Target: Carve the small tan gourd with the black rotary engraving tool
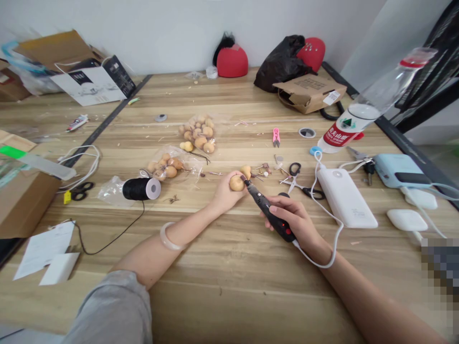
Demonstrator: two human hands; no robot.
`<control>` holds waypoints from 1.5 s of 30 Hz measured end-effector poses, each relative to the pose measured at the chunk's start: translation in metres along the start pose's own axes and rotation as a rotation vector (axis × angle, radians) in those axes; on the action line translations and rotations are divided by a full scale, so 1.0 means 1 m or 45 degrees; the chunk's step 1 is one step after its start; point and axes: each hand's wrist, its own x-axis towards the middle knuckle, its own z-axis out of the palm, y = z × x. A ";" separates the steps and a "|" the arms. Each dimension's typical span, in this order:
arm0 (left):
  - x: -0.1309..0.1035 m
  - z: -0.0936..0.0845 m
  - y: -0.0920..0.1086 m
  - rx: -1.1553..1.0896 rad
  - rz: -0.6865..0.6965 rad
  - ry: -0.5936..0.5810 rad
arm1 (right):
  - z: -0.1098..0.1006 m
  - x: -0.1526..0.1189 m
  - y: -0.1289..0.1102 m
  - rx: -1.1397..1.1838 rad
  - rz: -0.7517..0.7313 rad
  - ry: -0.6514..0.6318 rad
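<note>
Head view: left hand (226, 192) grips the gourd (236, 183) over the table (215, 282); right hand (292, 215) clasps the tool (268, 206) beside it. Likely light, stiff, smooth and brittle, the gourd is best cupped round its sides.

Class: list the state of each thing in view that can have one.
Small gourd: held in left hand
Rotary tool: held in right hand, red light lit
White power bank: plugged in
Black-handled scissors: blades open
Black thread spool: on its side, partly unwound
Water bottle: partly full
White carton: open
</note>
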 end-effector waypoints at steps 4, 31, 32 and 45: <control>0.000 0.000 0.001 -0.102 -0.062 -0.056 | 0.000 0.000 0.000 -0.044 -0.003 -0.103; -0.001 0.000 0.004 0.004 -0.011 -0.001 | -0.001 0.000 0.000 -0.059 -0.015 0.000; -0.001 0.000 0.004 -0.020 -0.023 -0.019 | -0.001 0.000 0.000 -0.074 -0.018 -0.037; -0.001 0.000 0.004 -0.077 -0.063 -0.043 | -0.001 0.000 0.001 -0.091 -0.012 -0.109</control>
